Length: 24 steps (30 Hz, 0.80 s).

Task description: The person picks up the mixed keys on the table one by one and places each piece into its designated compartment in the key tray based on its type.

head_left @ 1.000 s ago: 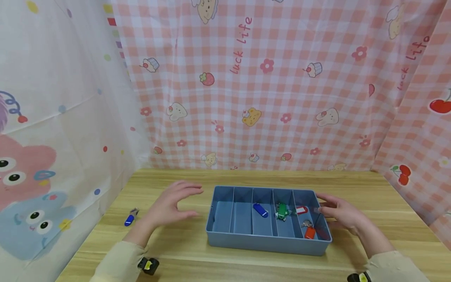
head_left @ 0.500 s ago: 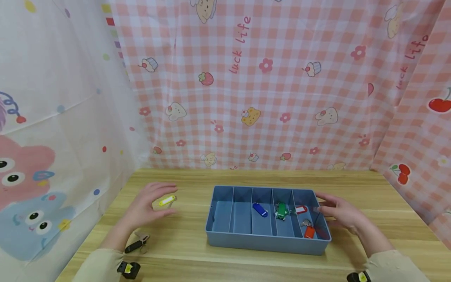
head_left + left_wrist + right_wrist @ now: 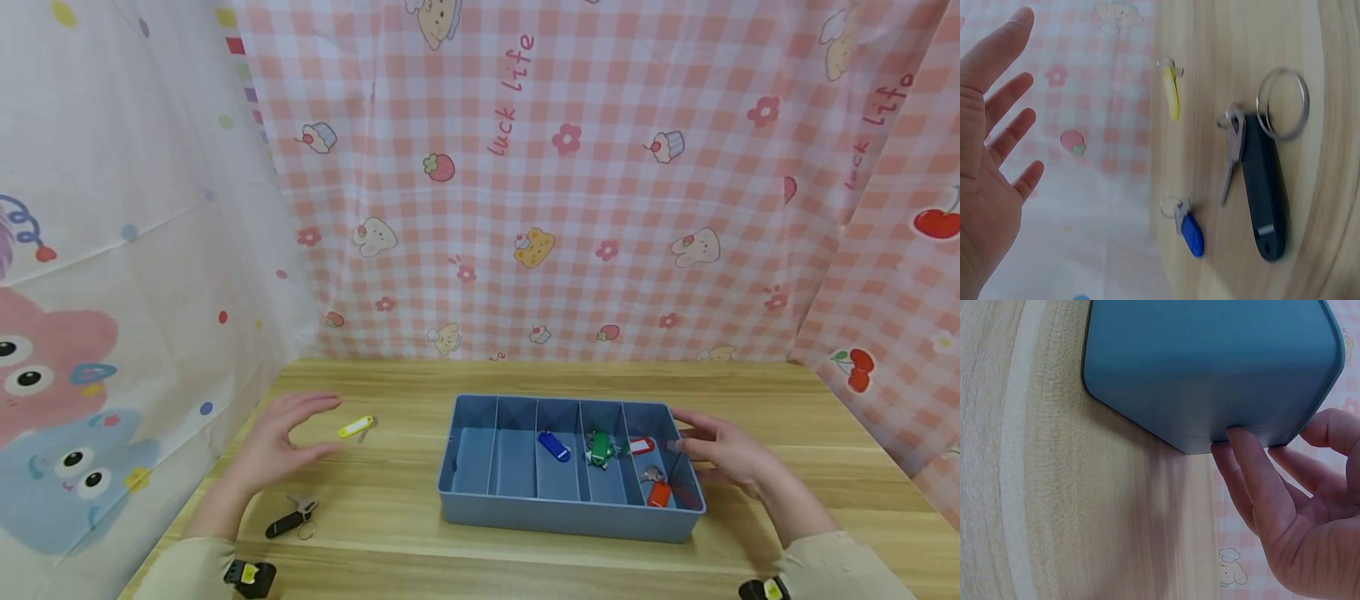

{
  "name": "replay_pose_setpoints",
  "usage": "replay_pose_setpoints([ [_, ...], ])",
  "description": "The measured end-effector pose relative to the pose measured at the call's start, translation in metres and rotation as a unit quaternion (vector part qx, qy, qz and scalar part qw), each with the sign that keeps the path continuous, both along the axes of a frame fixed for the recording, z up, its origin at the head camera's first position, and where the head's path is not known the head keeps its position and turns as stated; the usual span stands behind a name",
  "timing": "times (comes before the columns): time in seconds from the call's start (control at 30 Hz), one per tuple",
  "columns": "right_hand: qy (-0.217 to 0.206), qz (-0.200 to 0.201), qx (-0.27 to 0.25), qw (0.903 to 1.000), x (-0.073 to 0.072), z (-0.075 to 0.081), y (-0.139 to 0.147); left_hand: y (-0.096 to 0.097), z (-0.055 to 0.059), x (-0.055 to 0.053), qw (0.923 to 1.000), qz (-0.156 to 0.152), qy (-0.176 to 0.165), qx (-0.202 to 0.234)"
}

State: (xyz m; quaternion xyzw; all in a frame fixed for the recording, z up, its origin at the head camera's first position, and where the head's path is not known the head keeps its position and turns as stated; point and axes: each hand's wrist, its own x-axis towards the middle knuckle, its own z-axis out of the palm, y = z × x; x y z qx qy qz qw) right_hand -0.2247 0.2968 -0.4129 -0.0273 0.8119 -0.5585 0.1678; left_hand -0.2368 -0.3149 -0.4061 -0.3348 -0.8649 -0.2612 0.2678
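Compared with half a second ago, the left hand (image 3: 277,442) has moved further to the left of the frame, so the yellow key tag (image 3: 356,427), which lay between its fingers in that view, now lies just beside them on the table (image 3: 420,571); these fingers are spread, softly curved, and hold nothing. The right hand (image 3: 727,454) stays at the right end of the blue-grey box (image 3: 570,518), with the thumb over the rim and the fingers against the outer wall. The box, at the lower centre-right, is smooth and long, with thin dividers making five compartments: the third from the left has a blue tag (image 3: 554,447), the fourth a green tag (image 3: 600,448), the rightmost a red-framed tag (image 3: 642,447) and an orange-red tag (image 3: 660,495). At lower left lies a slim black tag (image 3: 285,524) with metal key and round ring; the left wrist view also shows a rounded, glossy blue fob (image 3: 1193,234). The table has pale wood grain; behind hangs creased pink checked cloth (image 3: 555,200).
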Motion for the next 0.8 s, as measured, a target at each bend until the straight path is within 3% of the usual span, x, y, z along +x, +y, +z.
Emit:
replay_pose_setpoints([
  [0.27,0.000,0.004,0.000,1.0000,0.001,0.001,0.000,-0.019,-0.007,0.002,0.9993,0.008,-0.015,0.032],
  [0.43,0.000,0.004,-0.001,1.0000,0.001,0.001,-0.001,-0.031,-0.012,0.003,0.9975,0.036,-0.033,0.051],
  [0.63,0.000,0.005,-0.004,1.0000,0.001,0.001,0.000,-0.040,-0.012,0.007,0.9914,0.089,-0.079,0.054],
  [0.8,0.003,0.007,-0.001,1.0000,0.000,0.000,0.000,-0.047,-0.014,0.008,0.9814,0.116,-0.141,0.058],
])
